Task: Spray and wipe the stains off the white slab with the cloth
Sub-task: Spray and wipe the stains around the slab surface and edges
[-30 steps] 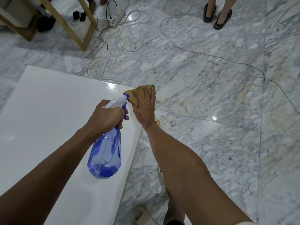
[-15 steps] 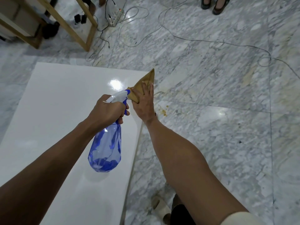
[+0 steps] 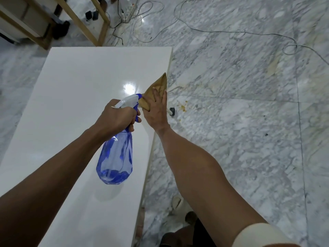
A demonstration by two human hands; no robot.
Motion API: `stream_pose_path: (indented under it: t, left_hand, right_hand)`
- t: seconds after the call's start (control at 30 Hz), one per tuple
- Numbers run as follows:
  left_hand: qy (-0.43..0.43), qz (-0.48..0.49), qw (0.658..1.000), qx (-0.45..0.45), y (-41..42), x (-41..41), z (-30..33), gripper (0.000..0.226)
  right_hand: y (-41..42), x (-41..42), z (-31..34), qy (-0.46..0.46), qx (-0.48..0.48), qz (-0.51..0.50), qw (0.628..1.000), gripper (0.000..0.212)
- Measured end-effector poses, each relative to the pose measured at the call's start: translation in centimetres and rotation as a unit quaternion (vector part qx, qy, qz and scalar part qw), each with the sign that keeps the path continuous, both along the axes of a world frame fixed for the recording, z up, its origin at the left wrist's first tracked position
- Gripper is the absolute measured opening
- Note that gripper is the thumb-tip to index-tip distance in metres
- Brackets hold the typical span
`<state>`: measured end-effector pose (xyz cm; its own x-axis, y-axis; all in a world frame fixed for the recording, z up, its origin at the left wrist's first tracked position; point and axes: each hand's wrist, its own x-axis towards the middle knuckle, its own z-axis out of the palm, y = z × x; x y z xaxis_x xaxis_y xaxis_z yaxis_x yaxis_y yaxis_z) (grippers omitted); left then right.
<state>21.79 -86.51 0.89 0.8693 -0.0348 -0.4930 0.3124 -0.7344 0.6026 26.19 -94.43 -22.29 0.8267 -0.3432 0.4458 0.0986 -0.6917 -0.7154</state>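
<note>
The spray bottle (image 3: 116, 155) is gripped at its neck by the left hand (image 3: 116, 117), fingers curled round the trigger, and is held above the white slab (image 3: 71, 104). The tan cloth (image 3: 156, 90) is pressed flat against the slab's right edge by the right hand (image 3: 156, 111), fingers straight. Yellowish stains (image 3: 183, 106) are seen on the marble floor (image 3: 240, 131) beside the slab.

White slab (image 3: 74, 104): glossy, rectangular, lying flat, raised off the marble floor; no stains visible on top. Brown cloth (image 3: 158, 86): flattened on the slab's right edge, one pointed corner aimed away. Spray bottle (image 3: 116, 157): clear blue, white-and-blue trigger head, held tilted above the slab, little liquid at the bottom.
</note>
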Motion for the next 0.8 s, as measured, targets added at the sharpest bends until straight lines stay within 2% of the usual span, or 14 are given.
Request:
stream_pose_path:
  t: [0.17,0.33,0.5,0.8]
  left_hand:
    - [-0.002,-0.012,1.000,0.005,3.5,-4.8,-0.2,0.021]
    - [0.007,-0.009,1.000,0.009,5.9,-9.0,-0.4,0.020]
    - [0.006,0.007,1.000,0.016,8.0,-12.6,-1.0,0.020]
    - [0.008,0.041,0.999,0.029,8.7,-19.7,-1.3,0.022]
  right_hand:
    - [3.2,-4.9,-0.4,0.052,0.009,0.013,0.999,0.037]
    - [5.9,-9.8,0.3,0.033,-0.027,0.003,0.999,0.035]
    - [8.0,-13.1,-0.8,0.087,-0.011,0.045,0.995,0.040]
    - [11.3,-20.0,-0.7,0.116,-0.021,0.072,0.990,0.048]
